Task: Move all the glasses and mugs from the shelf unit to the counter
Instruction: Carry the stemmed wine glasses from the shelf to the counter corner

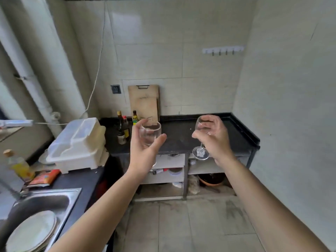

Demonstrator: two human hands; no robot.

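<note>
My left hand (pixel 144 151) grips a clear stemmed glass (pixel 150 132) by its bowl, held upright in front of the black counter (pixel 180 135). My right hand (pixel 213 137) holds a second clear wine glass (pixel 201 151) around its bowl; its stem and round foot hang below the fingers, near the counter's front edge. Both glasses are in the air, apart from each other. The shelf unit is out of view.
Sauce bottles (pixel 125 128) and a wooden cutting board (pixel 144 102) stand at the counter's back left. A white dish rack (pixel 80 144) sits on the left counter beside a steel sink (pixel 41 202) with plates (pixel 32 231). Open shelves lie under the counter.
</note>
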